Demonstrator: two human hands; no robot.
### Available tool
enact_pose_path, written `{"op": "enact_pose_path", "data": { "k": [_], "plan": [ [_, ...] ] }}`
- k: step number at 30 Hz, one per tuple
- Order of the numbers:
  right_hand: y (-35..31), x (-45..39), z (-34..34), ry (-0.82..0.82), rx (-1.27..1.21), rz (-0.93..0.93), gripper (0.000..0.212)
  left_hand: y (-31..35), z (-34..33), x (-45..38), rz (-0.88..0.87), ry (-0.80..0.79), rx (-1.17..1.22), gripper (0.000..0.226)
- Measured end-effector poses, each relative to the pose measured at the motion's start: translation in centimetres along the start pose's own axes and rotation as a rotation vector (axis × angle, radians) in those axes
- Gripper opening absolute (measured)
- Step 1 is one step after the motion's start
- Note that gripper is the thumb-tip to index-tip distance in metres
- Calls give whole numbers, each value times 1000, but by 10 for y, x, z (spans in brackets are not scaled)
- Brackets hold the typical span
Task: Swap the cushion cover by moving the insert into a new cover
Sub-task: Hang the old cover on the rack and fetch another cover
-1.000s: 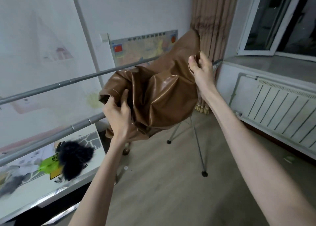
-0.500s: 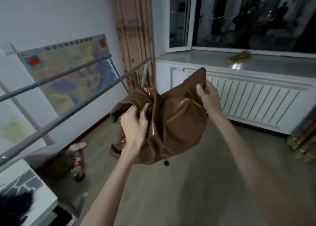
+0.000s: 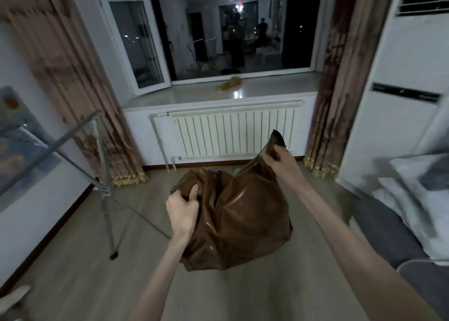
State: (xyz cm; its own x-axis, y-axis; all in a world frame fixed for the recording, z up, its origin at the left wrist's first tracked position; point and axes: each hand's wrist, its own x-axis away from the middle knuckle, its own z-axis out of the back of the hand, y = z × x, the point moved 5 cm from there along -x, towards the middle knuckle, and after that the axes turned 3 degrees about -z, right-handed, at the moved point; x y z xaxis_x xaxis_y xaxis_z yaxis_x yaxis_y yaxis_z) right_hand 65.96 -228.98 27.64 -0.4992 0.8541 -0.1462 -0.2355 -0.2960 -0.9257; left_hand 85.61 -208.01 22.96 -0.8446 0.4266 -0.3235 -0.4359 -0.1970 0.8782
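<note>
No text, label, brand or number can be read anywhere here. The dark panel (image 3: 406,94) on the white standing air conditioner (image 3: 401,78) carries a small green light and some faint marks, too blurred to make out. The map (image 3: 21,136) on the left wall is smeared by motion, and nothing printed on it can be made out as letters or numbers
</note>
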Motion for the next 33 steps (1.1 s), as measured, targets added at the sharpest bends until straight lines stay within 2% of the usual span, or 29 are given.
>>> {"op": "enact_pose_path", "data": {
  "k": [6, 9, 18, 22, 27, 29, 30, 32, 33],
  "plan": [
    [67, 74, 125, 142, 116, -117, 21, 42, -83, 88, 67, -182, 45, 19],
    [98, 122, 191, 225, 144, -218, 20, 58, -122, 139, 113, -311, 55, 24],
    [176, 321, 369, 509, 41, -569, 22, 117, -227, 325, 105, -761, 112, 29],
    [193, 417, 426, 671, -20, -684, 15, 146, -276, 395, 33, -989, 16, 34],
    [201, 500, 476, 833, -35, -705, 14, 183, -321, 479, -114, -1296, 37, 21],
    [201, 523, 490, 911, -32, -696, 14, 183, -342, 506, -85, -1389, -47, 27],
    [201, 532, 496, 943, -30, -695, 15, 182, -352, 519, -76, -1422, -116, 37],
    [202, 547, 508, 1003, -25, -700, 16, 187, -373, 548, -168, -1503, -210, 59],
    [202, 552, 514, 1033, -10, -700, 18, 196, -382, 565, -253, -1552, -198, 61]
  ]
}}
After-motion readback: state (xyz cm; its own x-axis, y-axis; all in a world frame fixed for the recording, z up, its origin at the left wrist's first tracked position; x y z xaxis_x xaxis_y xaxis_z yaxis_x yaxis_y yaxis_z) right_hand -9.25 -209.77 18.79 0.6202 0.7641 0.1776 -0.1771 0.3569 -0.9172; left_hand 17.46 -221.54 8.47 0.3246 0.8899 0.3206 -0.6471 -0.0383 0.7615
